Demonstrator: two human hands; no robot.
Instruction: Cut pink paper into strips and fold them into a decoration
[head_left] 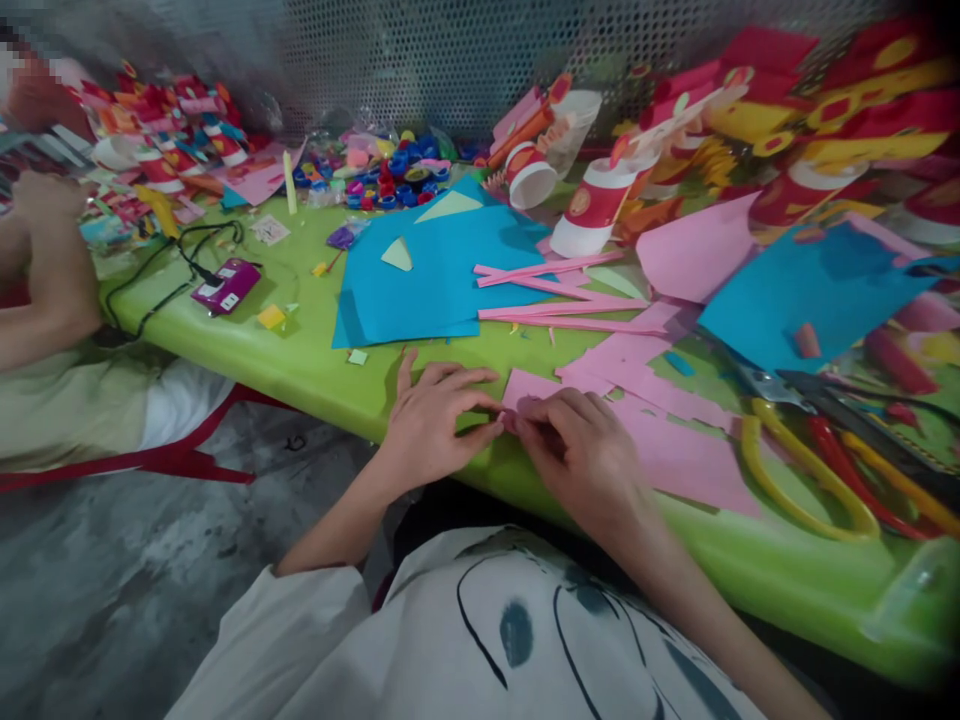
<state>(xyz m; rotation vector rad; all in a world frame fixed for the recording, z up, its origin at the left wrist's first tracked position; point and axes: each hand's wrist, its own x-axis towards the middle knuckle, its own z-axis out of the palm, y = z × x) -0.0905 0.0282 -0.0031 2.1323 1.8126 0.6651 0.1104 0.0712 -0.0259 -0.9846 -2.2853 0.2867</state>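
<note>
Head view: near edge of green table (300,335), open stretch left; left hand (429,425), right hand (592,450) pinch pink piece (509,421), small, partly hidden.

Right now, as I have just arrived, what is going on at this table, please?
The person's left hand and right hand meet near the front edge of the glossy green table, pinching a small pink piece, seemingly paper. Beyond them, thin pink paper strips lie partly over flat blue paper sheets. Yellow-handled metal scissors lie to the right. Another person sits at the left.
</note>
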